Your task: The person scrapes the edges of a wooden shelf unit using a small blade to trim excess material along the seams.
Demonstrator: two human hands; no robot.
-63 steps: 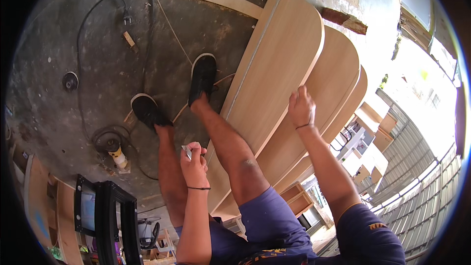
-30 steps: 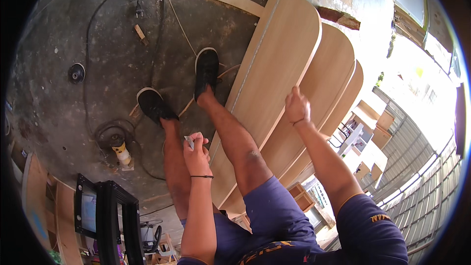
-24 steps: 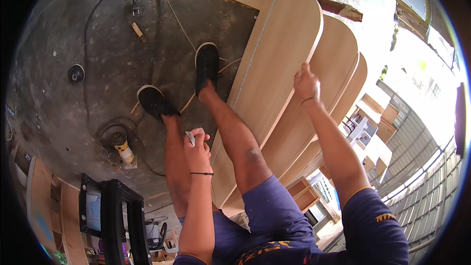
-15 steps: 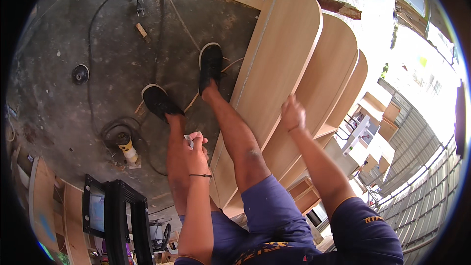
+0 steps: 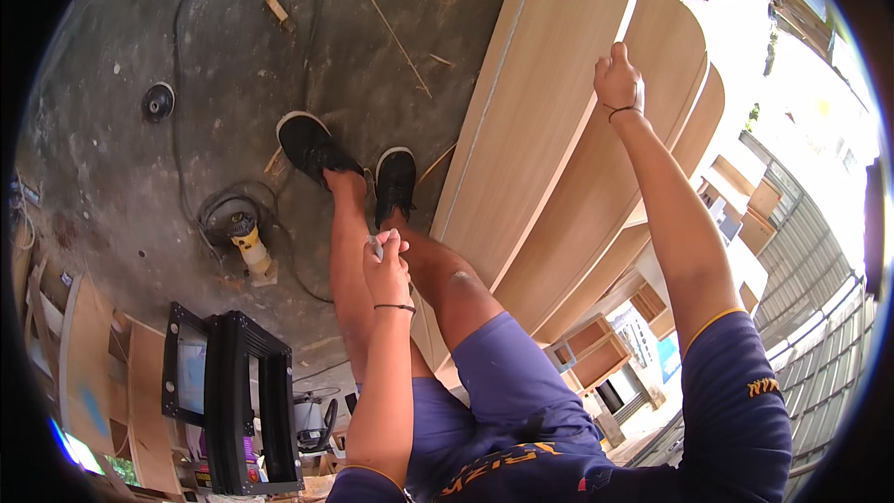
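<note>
My left hand is closed around a small grey-white piece, mostly hidden by the fingers, and hovers over my shins. My right arm reaches out to the right, and my right hand is curled at the curved outer edge of the top wooden panel. What those fingers hold, if anything, is hidden. The panel belongs to a pale wood-grain shelf unit with rounded ends; a second board and a third one show beyond it.
On the concrete floor left of my feet lie a yellow power tool with a coiled cable, a black disc, a plug and a small wood block. A black frame stands at lower left. Wooden boxes lie right of my knees.
My right hand has moved farther out along the panel's edge. My feet have stepped, now closer together, and the view has shifted. The left hand still holds its small piece.
</note>
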